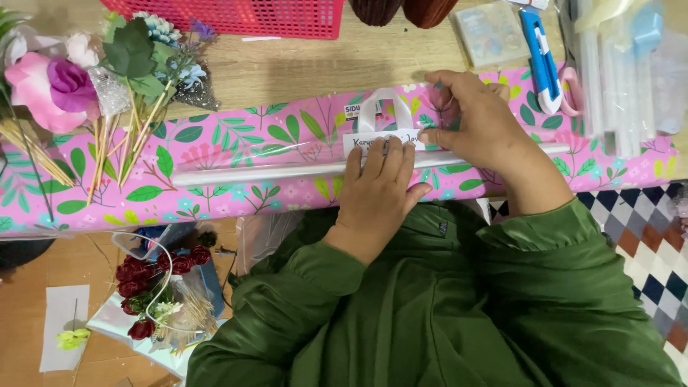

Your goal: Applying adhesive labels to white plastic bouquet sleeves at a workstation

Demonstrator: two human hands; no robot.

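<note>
Roll of pink floral wrapping paper in clear film (236,168): light, slippery, crushable. Left hand (378,188) flat on it; right hand (476,122) pinches its white label (383,136).

We see even, soft indoor light from above; hands (430,158) cast faint shadows, glare streaks the clear roll (287,170), and the plastic sleeves (623,72) at the right edge blur.
</note>
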